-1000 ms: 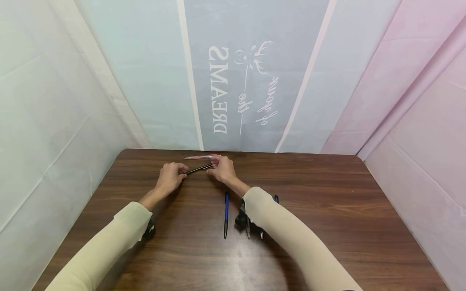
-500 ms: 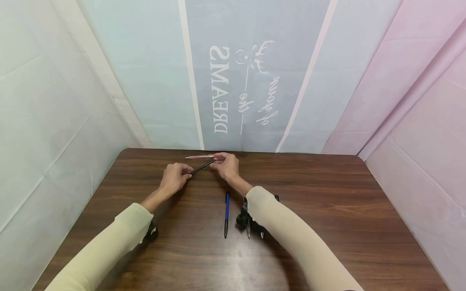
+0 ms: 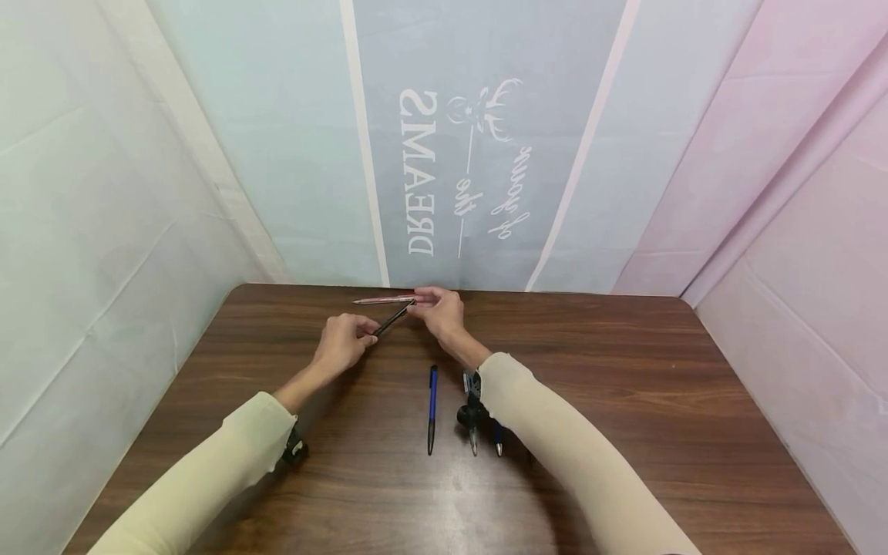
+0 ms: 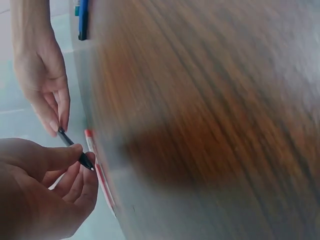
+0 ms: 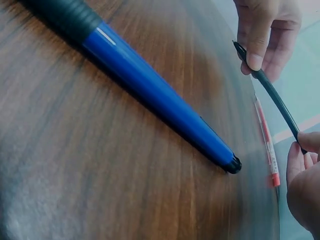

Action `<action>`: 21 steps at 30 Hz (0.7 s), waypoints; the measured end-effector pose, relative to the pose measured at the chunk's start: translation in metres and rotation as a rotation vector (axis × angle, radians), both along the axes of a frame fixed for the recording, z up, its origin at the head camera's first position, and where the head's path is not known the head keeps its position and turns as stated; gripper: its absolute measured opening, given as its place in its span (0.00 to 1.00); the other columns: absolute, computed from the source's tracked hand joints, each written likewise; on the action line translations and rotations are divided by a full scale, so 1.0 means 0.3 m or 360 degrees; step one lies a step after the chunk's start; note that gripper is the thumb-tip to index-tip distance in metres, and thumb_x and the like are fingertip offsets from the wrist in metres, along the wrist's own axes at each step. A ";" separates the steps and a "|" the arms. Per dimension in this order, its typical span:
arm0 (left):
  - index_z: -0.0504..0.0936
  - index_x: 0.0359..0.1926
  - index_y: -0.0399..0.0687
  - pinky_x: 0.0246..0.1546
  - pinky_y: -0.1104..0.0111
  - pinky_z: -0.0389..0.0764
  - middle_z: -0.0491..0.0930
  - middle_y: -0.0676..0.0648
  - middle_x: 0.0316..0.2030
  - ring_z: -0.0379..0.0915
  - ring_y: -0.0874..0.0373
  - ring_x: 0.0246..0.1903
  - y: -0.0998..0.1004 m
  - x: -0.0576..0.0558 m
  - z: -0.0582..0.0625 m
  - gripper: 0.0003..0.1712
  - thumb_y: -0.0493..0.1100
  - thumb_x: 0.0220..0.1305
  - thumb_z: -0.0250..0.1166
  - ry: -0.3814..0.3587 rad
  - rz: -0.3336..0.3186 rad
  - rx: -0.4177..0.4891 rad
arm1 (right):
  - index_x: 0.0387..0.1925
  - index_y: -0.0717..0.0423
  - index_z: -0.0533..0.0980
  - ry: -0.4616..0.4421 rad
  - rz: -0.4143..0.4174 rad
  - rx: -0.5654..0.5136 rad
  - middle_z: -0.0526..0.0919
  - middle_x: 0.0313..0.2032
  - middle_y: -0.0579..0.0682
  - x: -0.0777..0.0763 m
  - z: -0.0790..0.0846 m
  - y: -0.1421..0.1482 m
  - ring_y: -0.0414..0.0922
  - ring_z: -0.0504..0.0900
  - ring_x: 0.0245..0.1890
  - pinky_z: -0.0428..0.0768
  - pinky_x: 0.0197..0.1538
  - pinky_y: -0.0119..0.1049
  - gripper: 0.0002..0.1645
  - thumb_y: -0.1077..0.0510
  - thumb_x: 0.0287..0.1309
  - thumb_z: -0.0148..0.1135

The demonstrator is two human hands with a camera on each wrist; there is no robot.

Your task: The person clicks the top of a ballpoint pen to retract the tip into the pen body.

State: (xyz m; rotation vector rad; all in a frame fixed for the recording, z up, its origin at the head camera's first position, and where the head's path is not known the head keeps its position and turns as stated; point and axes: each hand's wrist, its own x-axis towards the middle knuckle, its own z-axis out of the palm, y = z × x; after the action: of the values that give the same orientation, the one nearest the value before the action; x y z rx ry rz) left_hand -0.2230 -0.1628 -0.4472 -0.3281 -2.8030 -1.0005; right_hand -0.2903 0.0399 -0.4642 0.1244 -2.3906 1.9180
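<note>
Between both hands a black pen point(image 3: 394, 318) is held at a slant above the far part of the table. My left hand point(image 3: 343, 339) pinches its tip end between thumb and fingers; the pen's point shows past the fingertips in the right wrist view. At the other, higher end, my right hand point(image 3: 442, 314) pinches the pen with thumb and fingertips. Just behind it, a red and clear pen point(image 3: 381, 300) lies along the table's back edge, its right end beside the right fingers in the head view.
A blue pen point(image 3: 432, 408) with a black grip lies mid-table. To its right are a silver-tipped pen point(image 3: 474, 442) and another blue pen point(image 3: 499, 439), partly hidden by the right sleeve and wrist camera. A printed cloth point(image 3: 569, 254) hangs behind the wooden table point(image 3: 624, 370).
Both hands have shifted slightly right with the black pen. The pen has turned to a steeper slant, its right end farther away. The pens on the table have stayed put.
</note>
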 end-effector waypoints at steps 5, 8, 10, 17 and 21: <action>0.90 0.45 0.34 0.43 0.55 0.91 0.91 0.39 0.39 0.90 0.47 0.39 0.011 0.010 0.010 0.08 0.31 0.64 0.75 -0.0102 -0.0018 0.0092 | 0.54 0.68 0.85 -0.0075 0.0040 -0.0095 0.91 0.46 0.59 -0.005 0.009 0.009 0.49 0.90 0.47 0.88 0.48 0.29 0.23 0.70 0.55 0.78; 0.91 0.45 0.34 0.36 0.62 0.90 0.91 0.39 0.38 0.90 0.49 0.38 0.018 0.015 0.018 0.09 0.31 0.63 0.75 -0.0199 -0.0004 0.0175 | 0.54 0.67 0.85 -0.0129 0.0088 -0.0149 0.91 0.46 0.58 -0.007 0.013 0.016 0.46 0.90 0.46 0.88 0.49 0.29 0.22 0.71 0.56 0.77; 0.91 0.45 0.34 0.32 0.67 0.88 0.91 0.39 0.38 0.90 0.51 0.36 0.023 0.019 0.023 0.10 0.31 0.63 0.76 -0.0291 0.0020 0.0262 | 0.54 0.67 0.84 -0.0174 0.0133 -0.0209 0.91 0.45 0.57 -0.008 0.015 0.021 0.44 0.89 0.44 0.88 0.49 0.29 0.22 0.72 0.56 0.76; 0.89 0.49 0.33 0.33 0.70 0.89 0.91 0.38 0.42 0.88 0.57 0.34 0.044 0.034 0.026 0.13 0.31 0.64 0.75 -0.0557 0.0107 0.0589 | 0.58 0.76 0.79 -0.0286 0.0295 -0.0464 0.87 0.38 0.53 -0.001 0.027 0.029 0.43 0.88 0.39 0.90 0.51 0.35 0.24 0.77 0.60 0.70; 0.87 0.52 0.30 0.39 0.66 0.91 0.89 0.36 0.45 0.89 0.54 0.38 0.054 0.044 0.027 0.15 0.30 0.65 0.74 -0.0676 0.0088 0.0796 | 0.59 0.78 0.78 -0.0281 0.0344 -0.0535 0.86 0.37 0.53 0.004 0.039 0.027 0.41 0.88 0.37 0.90 0.51 0.36 0.24 0.80 0.60 0.66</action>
State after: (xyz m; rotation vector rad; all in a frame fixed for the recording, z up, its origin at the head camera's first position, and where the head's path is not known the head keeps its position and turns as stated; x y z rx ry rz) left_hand -0.2099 -0.1464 -0.4391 0.0321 -2.7327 -1.8849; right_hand -0.2891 0.0479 -0.4526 0.2082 -2.1885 2.4964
